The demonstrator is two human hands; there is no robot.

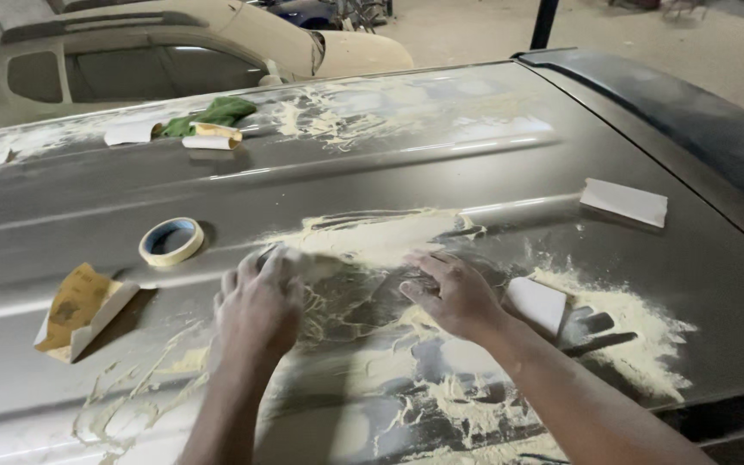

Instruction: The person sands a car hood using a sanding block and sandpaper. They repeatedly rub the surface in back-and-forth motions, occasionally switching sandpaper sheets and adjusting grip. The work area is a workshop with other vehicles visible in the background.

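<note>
Surface: a grey, matt car roof, ribbed with long shallow ridges, is seen from above; pale yellow sanding dust is spread over it in streaks and heaps, thickest to the right of the hands.
Left hand: the left hand is laid palm down on the roof, fingers curled and pressed together over something small at the edge of the dust patch; what lies beneath it cannot be told, as it is hidden by the fingers.
Right hand: the right hand is rested flat on the metal just beside the left, fingers spread and nothing pinched.
White block: a small white rectangular sanding block is placed touching the outer side of the right hand, half sunk in dust.
Folded sheet: a flat white folded sheet is left well apart, near the right edge of the roof.
Tape: a roll of cream masking tape with a blue-tinted core is laid flat, near the left hand.
Sandpaper: a mustard-yellow sandpaper sheet, creased and white-backed, is set to the far left.
Far side: a green cloth, a rolled sanded sheet and a white scrap are grouped together.
Background: a cream car is parked beyond.
</note>
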